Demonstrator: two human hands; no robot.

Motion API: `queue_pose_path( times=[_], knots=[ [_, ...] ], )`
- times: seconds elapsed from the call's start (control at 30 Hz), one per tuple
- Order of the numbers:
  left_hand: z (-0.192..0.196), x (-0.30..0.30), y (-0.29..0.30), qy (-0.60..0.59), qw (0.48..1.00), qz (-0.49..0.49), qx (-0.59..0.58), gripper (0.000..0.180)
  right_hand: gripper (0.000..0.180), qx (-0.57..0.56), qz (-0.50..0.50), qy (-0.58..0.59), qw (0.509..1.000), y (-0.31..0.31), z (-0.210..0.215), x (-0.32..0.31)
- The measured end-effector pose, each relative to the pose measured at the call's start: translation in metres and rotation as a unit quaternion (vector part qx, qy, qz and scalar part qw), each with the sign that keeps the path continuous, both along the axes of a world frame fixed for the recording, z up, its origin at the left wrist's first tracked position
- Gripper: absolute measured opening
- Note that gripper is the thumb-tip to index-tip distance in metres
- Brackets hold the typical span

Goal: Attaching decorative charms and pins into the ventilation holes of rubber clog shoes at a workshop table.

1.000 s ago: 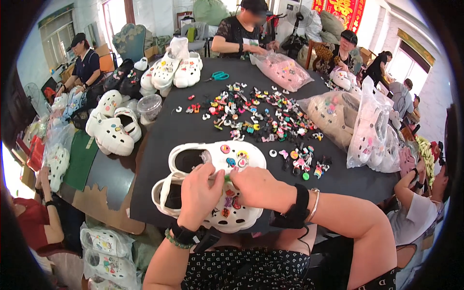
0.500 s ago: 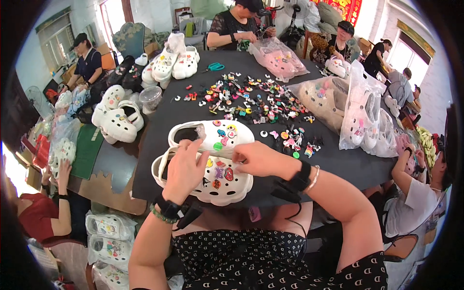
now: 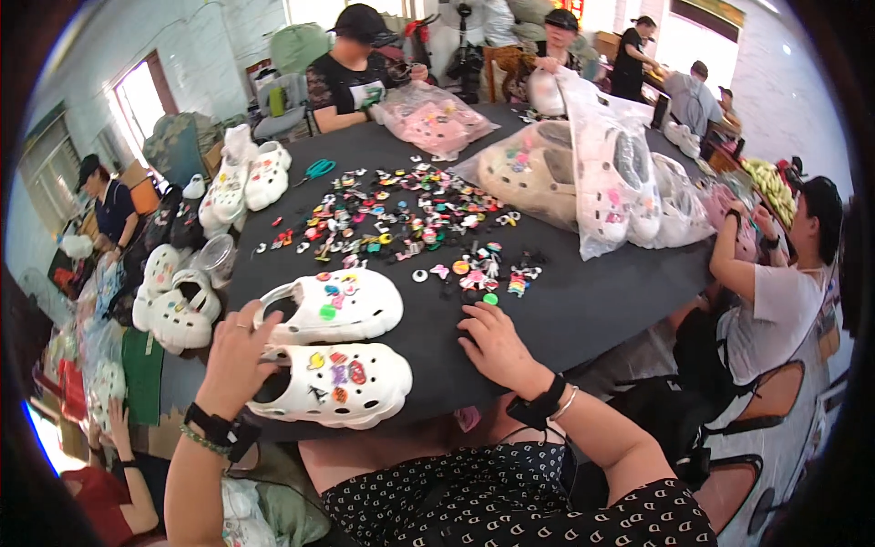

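Note:
Two white clogs lie side by side on the dark table, toes to the right. The far clog (image 3: 360,301) carries several colourful charms and a green one. On the near clog (image 3: 383,378) are yellow, purple, red, orange and black charms. My left hand (image 3: 235,360) is at their heel ends, fingers apart; I cannot tell how firmly it touches them. To the right of the clogs, my right hand (image 3: 497,346) is low over the table with its fingers spread and bent, holding nothing visible. Just beyond its fingertips lies a round green charm (image 3: 490,299).
Many loose charms (image 3: 392,214) are scattered mid-table. Bagged clogs (image 3: 606,173) stand at the far right, with more white clogs (image 3: 178,301) and a clear tub (image 3: 217,255) at left. Teal scissors (image 3: 320,169) lie beyond. Co-workers sit around, one handling a pink bagged pair (image 3: 437,123).
My right hand has left the near clog and moved right, toward the loose charms. My left hand has shifted left to the heels. The whole view has turned rightward.

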State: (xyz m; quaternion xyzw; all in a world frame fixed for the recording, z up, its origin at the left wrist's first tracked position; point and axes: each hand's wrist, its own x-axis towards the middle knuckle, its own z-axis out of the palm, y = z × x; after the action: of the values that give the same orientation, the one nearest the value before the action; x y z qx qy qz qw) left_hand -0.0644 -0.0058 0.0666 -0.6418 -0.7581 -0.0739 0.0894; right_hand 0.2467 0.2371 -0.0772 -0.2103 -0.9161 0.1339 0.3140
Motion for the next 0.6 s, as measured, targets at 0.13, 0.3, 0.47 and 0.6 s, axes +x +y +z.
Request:
queue_pose_path(
  times=[0.13,0.3,0.47,0.6],
  knots=[
    [-0.005,-0.031,0.020,-0.074,0.993,-0.011,-0.087,0.069,0.024,0.003,-0.025,0.007,1.000,-0.005,0.002,-0.001],
    [-0.014,-0.041,0.028,-0.071,0.992,0.001,-0.100,0.063,0.022,0.002,-0.024,0.015,1.000,-0.005,0.008,-0.001],
    [-0.015,-0.029,0.016,-0.132,0.989,0.006,-0.060,0.026,0.026,-0.003,-0.009,0.025,1.000,-0.003,0.007,0.001],
    [-0.019,-0.014,-0.023,-0.102,0.994,0.049,-0.008,0.016,0.026,-0.008,-0.014,0.008,1.000,-0.006,0.012,-0.002]
  ],
)
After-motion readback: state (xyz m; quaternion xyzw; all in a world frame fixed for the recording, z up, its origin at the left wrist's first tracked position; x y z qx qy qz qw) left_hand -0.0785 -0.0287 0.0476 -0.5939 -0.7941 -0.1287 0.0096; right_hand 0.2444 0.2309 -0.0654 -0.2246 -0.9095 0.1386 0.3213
